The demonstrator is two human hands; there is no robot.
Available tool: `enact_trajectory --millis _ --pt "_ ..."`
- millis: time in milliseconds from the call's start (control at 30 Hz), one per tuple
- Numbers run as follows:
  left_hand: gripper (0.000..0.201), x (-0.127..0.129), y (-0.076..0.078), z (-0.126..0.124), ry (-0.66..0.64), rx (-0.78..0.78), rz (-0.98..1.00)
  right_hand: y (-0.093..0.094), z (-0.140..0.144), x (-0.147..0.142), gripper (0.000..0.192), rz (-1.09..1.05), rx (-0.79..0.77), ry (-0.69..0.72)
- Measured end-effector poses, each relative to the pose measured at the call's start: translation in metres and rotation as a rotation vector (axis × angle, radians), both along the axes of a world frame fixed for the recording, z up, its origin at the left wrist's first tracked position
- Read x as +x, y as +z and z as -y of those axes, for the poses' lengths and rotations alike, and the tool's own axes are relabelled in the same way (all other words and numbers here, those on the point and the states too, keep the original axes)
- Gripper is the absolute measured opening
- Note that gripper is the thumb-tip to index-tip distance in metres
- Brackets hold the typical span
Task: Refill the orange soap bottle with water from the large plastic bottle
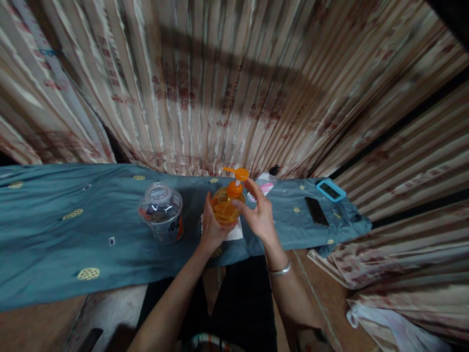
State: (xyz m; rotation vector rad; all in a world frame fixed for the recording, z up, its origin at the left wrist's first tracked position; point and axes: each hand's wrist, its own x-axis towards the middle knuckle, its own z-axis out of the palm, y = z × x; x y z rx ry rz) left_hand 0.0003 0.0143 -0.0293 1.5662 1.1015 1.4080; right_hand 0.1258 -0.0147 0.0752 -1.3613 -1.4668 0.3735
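Head view: left hand has a full grip on the soap bottle, right hand fingers pinch its orange pump, so I'd guess a careful twist comes next.

On the teal patterned cloth, the orange pump bottle stands between both hands, a clear lidded plastic jar to its left, a black phone and blue-framed device well right.
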Motion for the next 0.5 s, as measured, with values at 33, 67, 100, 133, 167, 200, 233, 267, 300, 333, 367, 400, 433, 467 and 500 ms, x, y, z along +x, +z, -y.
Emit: enact_trajectory --millis 33,67,100,133,167,200,233,267,300,333,367,400,433,467,500 --pt "0.119 0.000 -0.001 0.000 -0.004 0.005 0.009 0.006 -0.004 -0.003 0.067 -0.006 0.020 -0.014" --pt "0.120 0.000 -0.003 -0.001 -0.007 0.011 0.017 0.011 -0.009 -0.007 0.061 -0.008 0.032 -0.021" --pt "0.120 0.000 -0.004 -0.002 -0.007 0.016 0.022 0.014 -0.013 -0.011 0.052 -0.010 0.037 -0.024" --pt "0.120 0.000 -0.005 -0.003 -0.005 0.020 0.024 0.016 -0.016 -0.015 0.043 -0.017 0.032 -0.024" --pt "0.119 0.000 -0.005 -0.003 0.000 0.024 0.022 0.015 -0.019 -0.018 0.037 -0.031 0.026 -0.024" --pt "0.119 0.000 -0.006 -0.004 0.006 0.028 0.019 0.013 -0.022 -0.021 0.034 -0.053 0.018 -0.022" --pt "0.118 0.000 -0.006 -0.005 0.010 0.033 0.016 0.011 -0.023 -0.022 0.032 -0.079 0.009 -0.012" --pt "0.118 0.000 -0.007 -0.005 0.012 0.039 0.013 0.008 -0.024 -0.023 0.030 -0.109 0.000 0.006" --pt "0.118 -0.001 -0.007 -0.005 0.010 0.045 0.011 0.005 -0.025 -0.022 0.029 -0.141 -0.013 0.039" --pt "0.118 -0.001 -0.007 -0.005 0.006 0.050 0.009 0.004 -0.026 -0.020 0.029 -0.176 -0.033 0.087" --pt "0.117 -0.001 -0.008 -0.005 0.002 0.053 0.007 0.003 -0.028 -0.018 0.030 -0.216 -0.061 0.150" --pt "0.117 -0.001 -0.008 -0.006 0.000 0.055 0.004 0.004 -0.029 -0.015 0.033 -0.258 -0.095 0.221" --pt "0.116 -0.002 -0.008 -0.006 0.000 0.056 0.001 0.006 -0.031 -0.012 0.036 -0.299 -0.129 0.293" --pt "0.116 -0.002 -0.008 -0.006 0.000 0.054 -0.001 0.009 -0.032 -0.009 0.039 -0.338 -0.159 0.357" --pt "0.116 -0.002 -0.008 -0.007 0.000 0.053 -0.003 0.011 -0.034 -0.007 0.042 -0.372 -0.182 0.406"
